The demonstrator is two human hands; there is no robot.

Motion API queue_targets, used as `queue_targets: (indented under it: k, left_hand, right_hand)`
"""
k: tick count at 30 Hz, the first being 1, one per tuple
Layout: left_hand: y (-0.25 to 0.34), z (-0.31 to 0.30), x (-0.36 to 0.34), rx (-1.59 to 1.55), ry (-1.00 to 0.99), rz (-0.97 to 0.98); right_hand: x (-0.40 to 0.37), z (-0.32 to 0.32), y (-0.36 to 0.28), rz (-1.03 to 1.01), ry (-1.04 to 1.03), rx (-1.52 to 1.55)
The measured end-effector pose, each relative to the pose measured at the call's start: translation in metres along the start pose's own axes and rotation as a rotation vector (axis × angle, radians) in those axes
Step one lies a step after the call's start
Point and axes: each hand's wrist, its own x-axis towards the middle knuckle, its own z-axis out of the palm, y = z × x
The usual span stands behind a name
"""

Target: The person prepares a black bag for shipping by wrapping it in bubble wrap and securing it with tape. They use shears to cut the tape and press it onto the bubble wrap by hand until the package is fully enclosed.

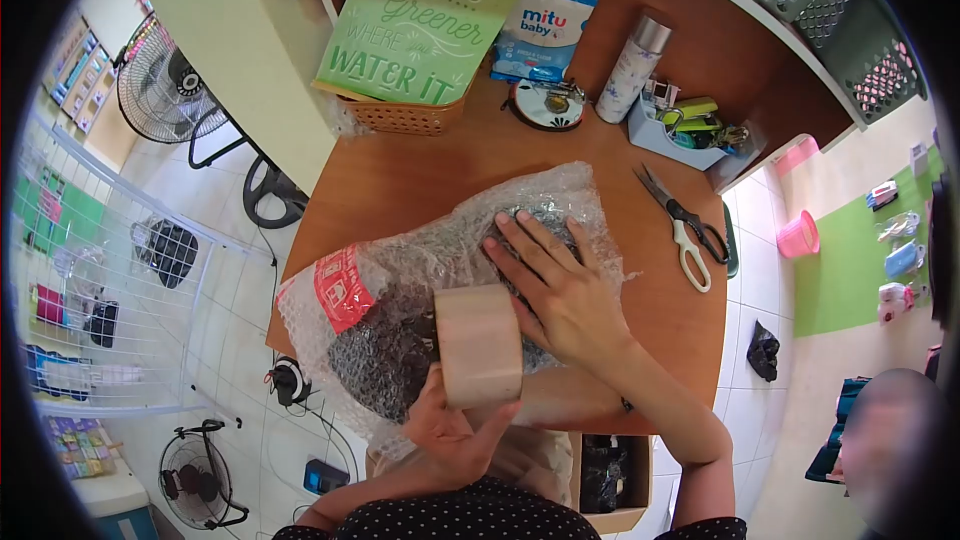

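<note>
Red label (pixel 343 287): sits on the left end of the bubble-wrapped bundle (pixel 420 260), under the plastic.
Bubble-wrapped bundle: lies across the near half of the wooden table (pixel 400 180). Something dark shows through the wrap, whose edges are loose and untaped.
Left hand (pixel 450 430): at the bundle's near edge, cupping the tape roll (pixel 480 343) from below. The thumb curls up the roll's side, and the other fingers are hidden behind it.
Tape roll: stands on edge against the bundle's near side. I cannot make out a free end of tape.
Right hand (pixel 560 290): lies flat on top of the bundle, right of the roll, with the fingers straight and slightly fanned, pressing the wrap down.
Scissors (pixel 685 230): lie shut on the table, right of the bundle and clear of it.
Step in hand: to my eye, holding the wrap closed while the tape is brought to it.
Next move calls for: finding and peeling the tape's end, with pressure kept on the fold so that it does not spring open. The scissors are within the right hand's reach for cutting.
</note>
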Motion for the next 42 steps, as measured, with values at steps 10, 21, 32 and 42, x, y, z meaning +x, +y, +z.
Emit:
queue_targets:
  k: [10, 21, 32, 42]
  left_hand:
    - [-0.008, -0.03, 0.089, -0.447, -0.057, -0.04]
    - [0.003, -0.004, 0.06, -0.221, 0.157, -0.079]
    - [0.024, -0.018, 0.019, 0.227, 0.047, -0.118]
    - [0.049, -0.036, 0.067, -0.036, -0.046, -0.259]
  right_hand:
    - [0.013, -0.047, -0.019, 0.289, -0.198, -0.083]
    - [0.045, -0.007, 0.022, -0.111, -0.191, 0.173]
    - [0.037, 0.001, 0.028, -0.1, -0.179, 0.169]
    - [-0.03, -0.05, 0.106, 0.527, 0.259, 0.422]
